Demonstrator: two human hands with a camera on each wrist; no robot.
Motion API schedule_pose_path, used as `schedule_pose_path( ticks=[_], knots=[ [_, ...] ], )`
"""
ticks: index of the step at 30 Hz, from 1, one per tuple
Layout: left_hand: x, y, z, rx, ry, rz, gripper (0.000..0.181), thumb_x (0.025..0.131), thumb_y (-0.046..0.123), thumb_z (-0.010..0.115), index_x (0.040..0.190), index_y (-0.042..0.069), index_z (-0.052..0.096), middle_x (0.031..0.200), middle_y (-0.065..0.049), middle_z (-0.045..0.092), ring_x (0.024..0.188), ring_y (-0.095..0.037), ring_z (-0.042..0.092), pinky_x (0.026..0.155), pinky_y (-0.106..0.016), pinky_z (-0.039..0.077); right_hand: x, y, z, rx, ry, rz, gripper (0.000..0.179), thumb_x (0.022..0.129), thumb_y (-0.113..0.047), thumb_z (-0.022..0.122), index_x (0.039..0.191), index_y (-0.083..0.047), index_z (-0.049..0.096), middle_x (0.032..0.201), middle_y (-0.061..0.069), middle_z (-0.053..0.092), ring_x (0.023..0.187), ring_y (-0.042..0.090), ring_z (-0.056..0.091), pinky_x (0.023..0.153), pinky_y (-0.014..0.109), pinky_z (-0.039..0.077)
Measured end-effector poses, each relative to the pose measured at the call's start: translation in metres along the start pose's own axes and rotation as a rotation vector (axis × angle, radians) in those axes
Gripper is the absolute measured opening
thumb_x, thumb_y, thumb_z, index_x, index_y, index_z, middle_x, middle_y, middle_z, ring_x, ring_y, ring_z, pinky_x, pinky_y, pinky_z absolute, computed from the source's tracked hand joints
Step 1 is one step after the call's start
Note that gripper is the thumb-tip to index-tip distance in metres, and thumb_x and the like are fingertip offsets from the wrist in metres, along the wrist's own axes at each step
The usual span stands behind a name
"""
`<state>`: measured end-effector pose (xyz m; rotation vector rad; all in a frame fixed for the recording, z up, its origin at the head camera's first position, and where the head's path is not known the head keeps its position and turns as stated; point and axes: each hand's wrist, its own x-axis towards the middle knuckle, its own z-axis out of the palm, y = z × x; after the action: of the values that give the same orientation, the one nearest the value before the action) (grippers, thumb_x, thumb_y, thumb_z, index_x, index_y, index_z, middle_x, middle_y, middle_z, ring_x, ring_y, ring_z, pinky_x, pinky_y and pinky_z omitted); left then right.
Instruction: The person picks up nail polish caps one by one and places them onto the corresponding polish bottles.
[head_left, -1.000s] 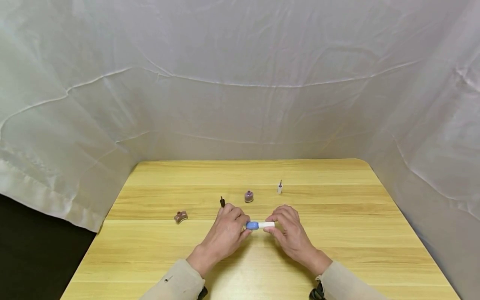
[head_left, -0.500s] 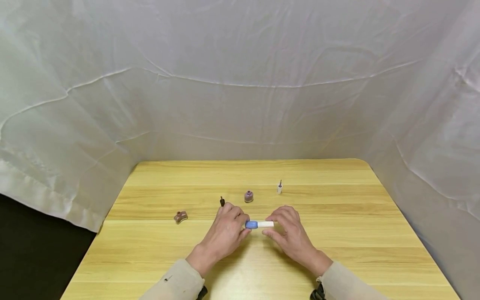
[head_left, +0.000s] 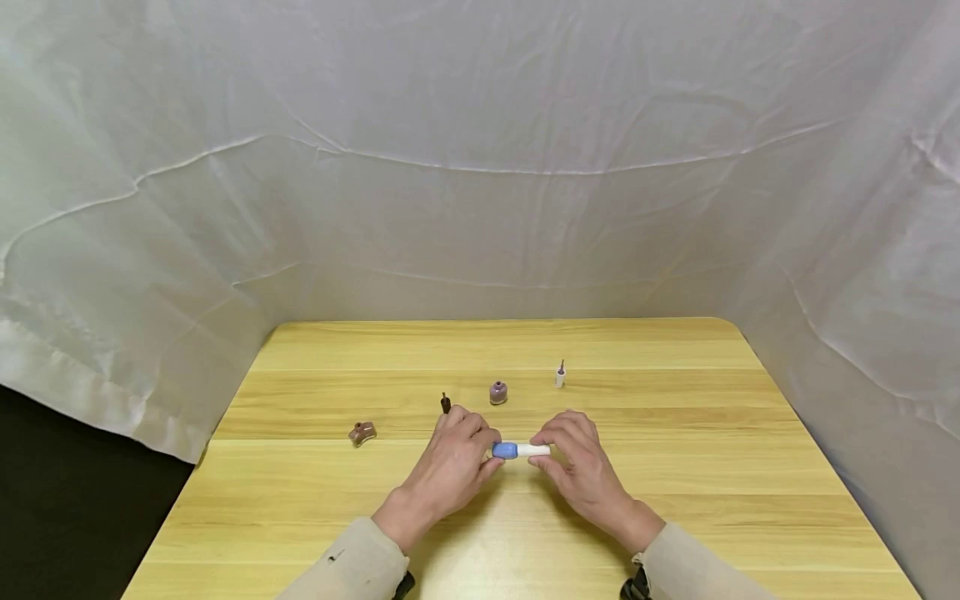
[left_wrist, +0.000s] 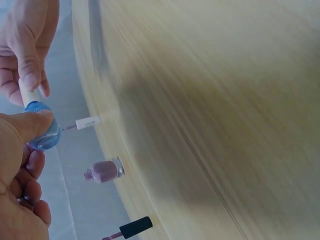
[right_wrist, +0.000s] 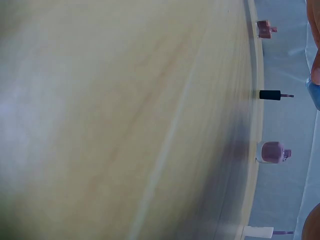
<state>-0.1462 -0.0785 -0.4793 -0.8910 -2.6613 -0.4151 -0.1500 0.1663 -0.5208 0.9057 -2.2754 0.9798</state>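
A small blue nail polish bottle (head_left: 505,451) lies sideways between the hands above the table, its long white cap (head_left: 533,450) pointing right. My left hand (head_left: 447,468) pinches the bottle's body; in the left wrist view the thumb presses along its side. The right hand (head_left: 583,468) holds the cap's far end between thumb and fingertips. Cap and bottle sit in line, touching. In the right wrist view only a corner of the blue bottle (right_wrist: 314,92) shows, and the cap is out of sight.
Beyond the hands stand an uncapped mauve polish bottle (head_left: 498,392), a white brush cap (head_left: 559,377) with bristles up, and a black brush cap (head_left: 446,404) partly behind the left hand. A star-shaped brownish bottle (head_left: 362,433) is at left. Pale curtains (head_left: 480,217) enclose the wooden table (head_left: 712,467).
The right thumb and fingertips shift slightly on the white cap. The left hand keeps its hold on the blue bottle, and the other bottles and caps stay put.
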Motion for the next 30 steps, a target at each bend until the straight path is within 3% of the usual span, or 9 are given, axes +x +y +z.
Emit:
schedule_pose_path(
  ticks=[11, 16, 24, 30],
  knots=[
    [-0.0003, 0.0016, -0.0005, 0.016, -0.003, -0.004, 0.025, 0.096, 0.038, 0.079, 0.11, 0.017, 0.078, 0.105, 0.007, 0.069, 0.099, -0.013, 0.049, 0.089, -0.032, 0.044, -0.0015, 0.0029, 0.0016, -0.033, -0.011, 0.017, 0.024, 0.096, -0.037, 0.072, 0.105, -0.014, 0.07, 0.108, -0.002, 0.068, 0.114, 0.023, 0.057, 0.119, 0.04, 0.029],
    [-0.0009, 0.0014, -0.0003, 0.017, -0.001, -0.005, 0.025, 0.095, 0.037, 0.08, 0.109, 0.017, 0.078, 0.106, 0.007, 0.07, 0.099, -0.013, 0.048, 0.088, -0.032, 0.044, -0.0023, 0.0028, 0.0026, -0.019, -0.006, 0.012, 0.018, 0.094, -0.028, 0.077, 0.105, -0.015, 0.069, 0.108, -0.002, 0.068, 0.114, 0.023, 0.056, 0.118, 0.04, 0.031],
    [-0.0014, 0.0011, -0.001, -0.031, -0.016, -0.026, 0.024, 0.094, 0.035, 0.081, 0.11, 0.017, 0.078, 0.107, 0.007, 0.07, 0.099, -0.013, 0.048, 0.089, -0.032, 0.043, -0.0027, -0.0012, 0.0044, 0.08, 0.004, 0.069, 0.035, 0.08, -0.005, 0.087, 0.108, -0.016, 0.069, 0.112, -0.005, 0.067, 0.117, 0.019, 0.052, 0.11, 0.02, 0.037],
    [-0.0021, 0.0012, -0.0004, -0.037, -0.026, -0.026, 0.025, 0.094, 0.036, 0.08, 0.11, 0.017, 0.078, 0.107, 0.007, 0.07, 0.1, -0.013, 0.048, 0.09, -0.032, 0.043, -0.0017, -0.0009, 0.0038, 0.096, 0.023, 0.077, 0.034, 0.078, -0.003, 0.088, 0.103, -0.017, 0.071, 0.109, -0.005, 0.067, 0.117, 0.02, 0.05, 0.111, 0.021, 0.035]
  ],
)
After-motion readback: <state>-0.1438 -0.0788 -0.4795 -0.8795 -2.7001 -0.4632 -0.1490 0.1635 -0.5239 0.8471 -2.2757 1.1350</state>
